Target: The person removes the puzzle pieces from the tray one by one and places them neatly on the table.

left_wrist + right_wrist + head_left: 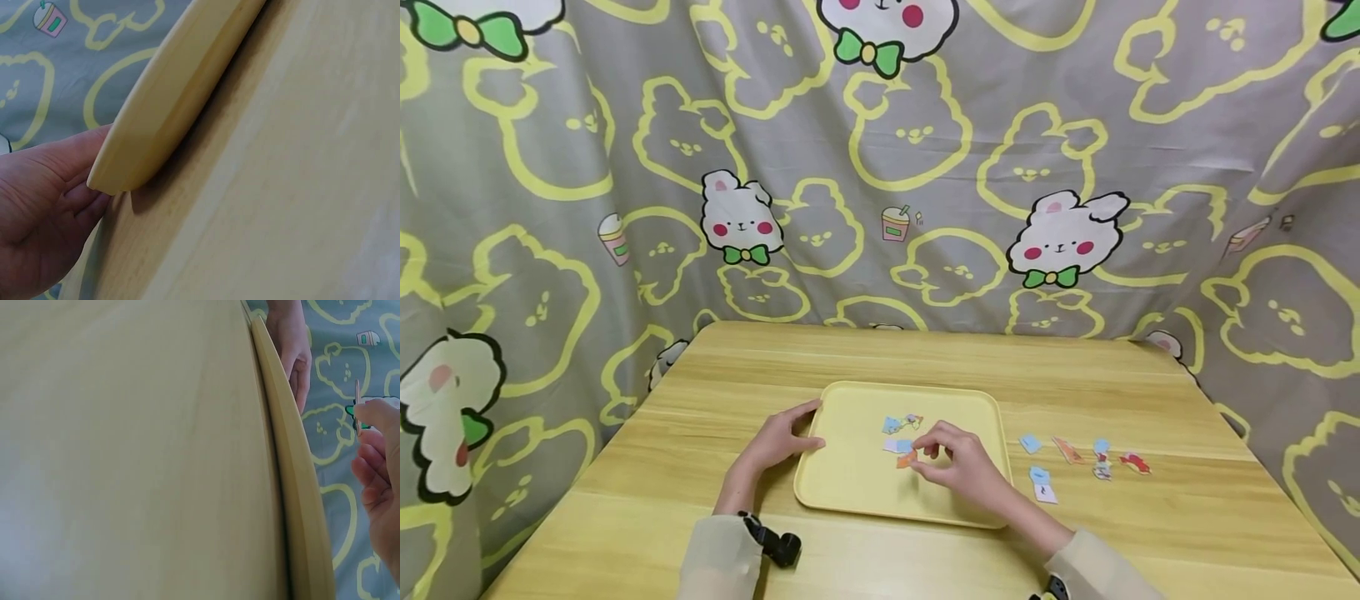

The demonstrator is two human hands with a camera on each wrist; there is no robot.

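My right hand [958, 462] pinches a small orange puzzle piece [906, 459] between thumb and fingertips, over the yellow tray [850, 483]. In the right wrist view the thin piece [358, 406] appears edge-on at the fingertips. Just beyond it on the tray lie a pale lilac and blue piece [895, 446], a blue piece with a face [891, 425] and a yellowish piece [913, 422]. My left hand [778, 437] holds the tray's left rim, its thumb over the edge; in the left wrist view some fingers [81, 200] curl below the rim.
Right of the tray, on the wooden table [647, 500], lie several loose pieces: a blue one [1030, 443], an orange one [1067, 451], a red one [1137, 463], a blue and white one [1042, 485] and a small cluster [1102, 460]. A patterned curtain [820, 275] hangs behind the table.
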